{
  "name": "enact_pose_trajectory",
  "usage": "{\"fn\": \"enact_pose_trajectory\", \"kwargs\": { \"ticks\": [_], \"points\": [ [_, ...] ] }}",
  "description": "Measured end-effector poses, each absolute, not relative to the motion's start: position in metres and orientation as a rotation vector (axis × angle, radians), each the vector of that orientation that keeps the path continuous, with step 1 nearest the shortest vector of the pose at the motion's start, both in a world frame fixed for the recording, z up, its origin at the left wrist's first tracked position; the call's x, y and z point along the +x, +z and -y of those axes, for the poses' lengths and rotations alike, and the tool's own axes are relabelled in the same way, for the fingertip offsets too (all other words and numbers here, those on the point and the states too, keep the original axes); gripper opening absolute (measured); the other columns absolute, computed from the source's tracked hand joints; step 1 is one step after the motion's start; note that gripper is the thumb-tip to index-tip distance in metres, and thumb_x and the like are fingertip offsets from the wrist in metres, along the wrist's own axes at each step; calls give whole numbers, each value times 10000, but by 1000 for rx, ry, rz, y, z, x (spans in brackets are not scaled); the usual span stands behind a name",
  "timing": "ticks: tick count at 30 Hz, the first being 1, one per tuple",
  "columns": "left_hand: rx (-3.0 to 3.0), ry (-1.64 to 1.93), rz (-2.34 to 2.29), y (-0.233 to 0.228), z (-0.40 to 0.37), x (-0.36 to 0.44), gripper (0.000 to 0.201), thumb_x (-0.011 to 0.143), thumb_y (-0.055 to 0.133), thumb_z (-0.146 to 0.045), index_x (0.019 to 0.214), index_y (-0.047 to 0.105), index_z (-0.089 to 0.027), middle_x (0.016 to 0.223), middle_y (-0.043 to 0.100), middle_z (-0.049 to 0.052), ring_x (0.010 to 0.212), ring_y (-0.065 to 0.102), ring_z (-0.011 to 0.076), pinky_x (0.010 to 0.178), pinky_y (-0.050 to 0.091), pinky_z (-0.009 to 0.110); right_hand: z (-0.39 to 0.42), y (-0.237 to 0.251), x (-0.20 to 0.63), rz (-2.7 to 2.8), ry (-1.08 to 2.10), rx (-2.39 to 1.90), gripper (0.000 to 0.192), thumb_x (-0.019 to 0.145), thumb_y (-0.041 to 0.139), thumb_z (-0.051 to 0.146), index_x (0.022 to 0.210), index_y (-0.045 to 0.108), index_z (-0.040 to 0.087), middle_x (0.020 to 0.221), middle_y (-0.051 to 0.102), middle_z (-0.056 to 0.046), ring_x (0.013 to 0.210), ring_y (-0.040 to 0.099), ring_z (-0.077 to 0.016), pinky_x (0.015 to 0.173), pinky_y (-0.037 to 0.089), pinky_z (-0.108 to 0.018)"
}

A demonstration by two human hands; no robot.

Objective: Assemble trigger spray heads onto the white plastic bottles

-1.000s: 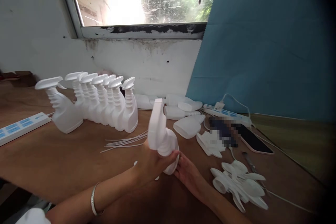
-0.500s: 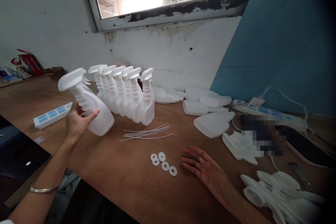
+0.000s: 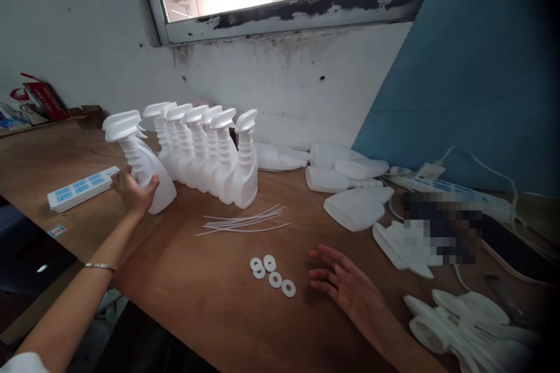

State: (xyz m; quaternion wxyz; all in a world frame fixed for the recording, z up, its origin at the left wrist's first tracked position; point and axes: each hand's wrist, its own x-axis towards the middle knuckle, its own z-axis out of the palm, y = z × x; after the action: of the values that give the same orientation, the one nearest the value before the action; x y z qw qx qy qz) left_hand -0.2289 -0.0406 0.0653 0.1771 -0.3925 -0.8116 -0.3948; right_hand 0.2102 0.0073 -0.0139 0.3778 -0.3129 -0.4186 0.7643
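My left hand [image 3: 132, 191] grips the base of a white spray bottle [image 3: 140, 163] with its trigger head on, standing it on the brown table [image 3: 184, 280] at the left end of a row of several like bottles [image 3: 210, 154]. My right hand [image 3: 345, 282] rests flat on the table with fingers spread and holds nothing. Several small white washers [image 3: 271, 271] lie just left of it. A bundle of thin white dip tubes [image 3: 245, 221] lies in front of the row.
Capless white bottles [image 3: 350, 186] lie on their sides at the back. Loose trigger heads [image 3: 464, 320] are heaped at right. A white power strip [image 3: 81, 187] lies at left, another [image 3: 441, 189] with cables and a phone [image 3: 516, 247] at right. The table's near edge runs diagonally.
My left hand has carried the assembled bottle from the middle of the table to the left and set it down at the row's end. My right hand has let go and lies flat.
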Motion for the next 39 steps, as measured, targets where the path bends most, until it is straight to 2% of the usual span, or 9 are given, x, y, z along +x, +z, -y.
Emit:
{"fn": "enact_pose_trajectory", "kwargs": {
  "ticks": [12,18,21,23,25,28,32,36,39],
  "points": [
    [-1078,-1061,2291,63,17,-231,672,780,438,-564,1186,260,-59,1263,214,140,1212,139,398,975,83,518,-6,-8,210,1100,1959,-817,324,783,561,362,1085,530,250,1129,531,-71,821,562,-166,752,466,-345],
    [-1148,-966,2023,52,23,-232,833,662,605,-436,1238,100,-110,1278,172,156,1202,191,347,989,164,500,-2,-6,208,1246,1833,-820,317,806,528,369,1097,483,250,1074,533,-66,792,561,-158,733,475,-346],
    [-1489,-895,1853,48,28,-200,630,672,613,-365,1151,251,-173,1226,309,120,1174,289,315,992,242,484,2,0,208,1547,1544,-894,271,832,498,330,1087,463,245,987,554,-60,783,564,-159,740,477,-346],
    [-2019,-805,1795,42,31,-162,384,762,532,-302,1100,365,-232,1131,454,63,1116,403,265,986,296,452,5,8,211,1846,1199,-955,233,832,493,288,1059,484,237,975,567,-67,833,568,-178,770,473,-354],
    [-2516,-792,1786,32,36,-121,354,808,454,-295,1154,389,-253,1159,493,65,1104,451,243,952,371,408,9,18,221,2114,752,-985,240,814,492,228,1054,513,234,1033,572,-79,929,558,-208,817,460,-377],
    [-2962,-669,1698,14,40,-75,530,820,428,-334,1317,264,-255,1368,367,77,1243,360,245,1015,343,412,15,30,247,2341,172,-1024,349,762,447,115,1081,532,230,1180,536,-78,1095,492,-249,917,408,-431],
    [-3106,-372,1502,1,32,-54,724,803,486,-428,1397,105,-264,1462,212,47,1332,229,230,1090,234,418,29,26,293,2490,-219,-1162,517,645,414,49,1128,528,197,1311,451,-82,1207,407,-288,974,360,-478],
    [-3146,-203,1358,3,20,-45,762,826,419,-505,1410,13,-231,1480,102,57,1357,137,228,1116,116,436,38,5,324,2595,-257,-1167,677,608,367,0,1244,468,206,1339,435,-55,1206,433,-266,963,391,-461],
    [-3145,-150,1336,3,14,-35,740,848,349,-522,1410,-4,-194,1480,59,75,1364,79,221,1118,74,432,36,-6,325,2604,-122,-1115,673,663,326,-18,1277,442,231,1306,475,-30,1173,479,-219,938,438,-410]
  ]
}}
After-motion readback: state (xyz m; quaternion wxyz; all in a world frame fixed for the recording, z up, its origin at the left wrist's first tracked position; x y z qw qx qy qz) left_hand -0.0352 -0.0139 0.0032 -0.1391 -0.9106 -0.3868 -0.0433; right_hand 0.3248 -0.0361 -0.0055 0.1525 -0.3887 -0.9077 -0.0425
